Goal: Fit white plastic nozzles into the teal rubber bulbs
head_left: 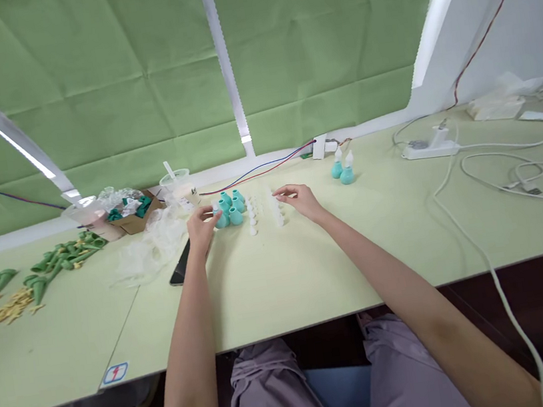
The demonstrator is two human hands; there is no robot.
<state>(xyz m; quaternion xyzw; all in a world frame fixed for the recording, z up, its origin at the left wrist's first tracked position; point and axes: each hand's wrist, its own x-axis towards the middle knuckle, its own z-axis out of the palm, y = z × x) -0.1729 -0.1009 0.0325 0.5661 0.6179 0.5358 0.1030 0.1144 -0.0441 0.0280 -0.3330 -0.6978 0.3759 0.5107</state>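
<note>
My left hand (200, 229) is at the left side of a cluster of several turquoise vase-shaped pieces (235, 216). Its thumb and fingers close round the leftmost turquoise piece (222, 220), partly hidden by them. My right hand (303, 201) reaches over the right-hand row of small white pieces (280, 218); its thumb and index finger come together at the row's far end, and what is between them is too small to make out. Another row of small white pieces (253, 225) lies between the hands, with faint translucent pieces (264, 203) beside it.
Two turquoise pieces with white flame-shaped tips (347, 174) stand at the back right. A phone (180, 267) lies under my left forearm. Leftward are plastic bags (149, 247), a cardboard box (139, 216), cups and green parts (64, 256). A power strip (430, 149) and white cables occupy the right.
</note>
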